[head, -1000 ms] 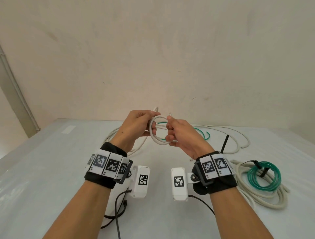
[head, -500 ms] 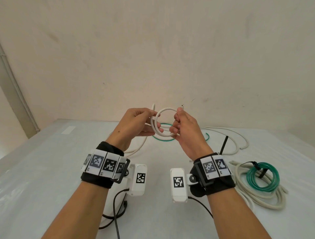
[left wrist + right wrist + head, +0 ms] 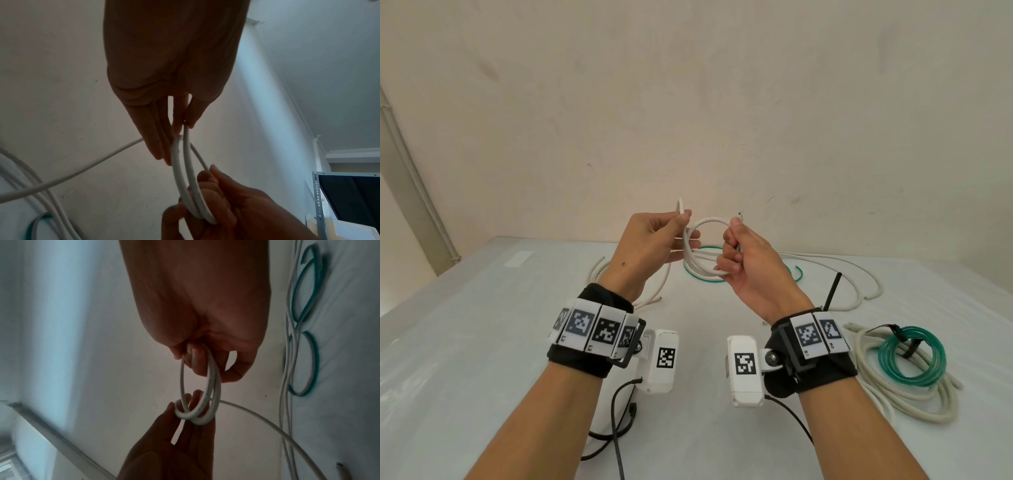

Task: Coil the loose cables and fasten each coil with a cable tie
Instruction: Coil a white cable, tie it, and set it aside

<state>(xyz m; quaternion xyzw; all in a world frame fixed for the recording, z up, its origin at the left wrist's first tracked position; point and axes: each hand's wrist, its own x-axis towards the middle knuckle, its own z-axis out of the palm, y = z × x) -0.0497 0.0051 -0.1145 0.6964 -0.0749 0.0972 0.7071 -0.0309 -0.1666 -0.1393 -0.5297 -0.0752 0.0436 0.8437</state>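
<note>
A thin white cable (image 3: 710, 222) is wound into a small coil of about two loops, held in the air above the table (image 3: 482, 342). My left hand (image 3: 685, 222) pinches the coil's left side between thumb and forefinger, and a short cable end sticks up above the thumb. My right hand (image 3: 732, 246) has its fingers curled round the coil's right side. In the left wrist view the loops (image 3: 179, 170) run from my left hand (image 3: 180, 126) down to my right hand (image 3: 216, 194). The right wrist view shows the loops (image 3: 213, 378) between right hand (image 3: 201, 360) and left hand (image 3: 185, 418). The cable's tail (image 3: 267, 421) trails to the table.
Loose white cables (image 3: 859, 274) and a green cable (image 3: 705, 277) lie at the back of the table. A black cable tie (image 3: 832, 287) lies near my right wrist. At the right sits an off-white coil (image 3: 893, 397) with a green coil (image 3: 911, 356) on it, fastened by a black tie (image 3: 907, 342).
Both hands have risen with the white cable. The loop between them has grown wider, and my hands have drawn slightly apart.
</note>
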